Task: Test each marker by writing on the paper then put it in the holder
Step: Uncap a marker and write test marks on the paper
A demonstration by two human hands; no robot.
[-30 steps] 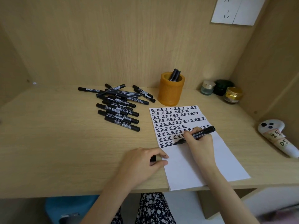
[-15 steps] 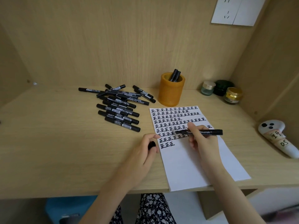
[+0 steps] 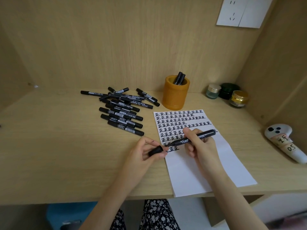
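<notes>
While the right hand (image 3: 197,146) pinches the black marker pen (image 3: 196,137) just above the white sheet of paper (image 3: 207,171), the left hand (image 3: 146,151) holds the small black cap (image 3: 155,151) between thumb and fingers. The pen's tip points at the open end of the cap. They are near but not touching.

I think the writing test for this pen is over and the step now is to put the cap on. The tip must slide straight into the cap, then get a push till it sits tight.

Next the pen has to go to the round orange holder (image 3: 174,98). It stands at the back of the pale wooden desk (image 3: 58,155), just behind the paper, with two black pens (image 3: 179,78) in it. The way there, over the paper, is open.

A pile of black pens (image 3: 123,113) lies near the holder on its left, so the hand should not swing that way. Three little jars (image 3: 228,91) and a white controller (image 3: 285,141) sit well apart on the right. The paper reaches the desk's front edge and could slip if bumped.
</notes>
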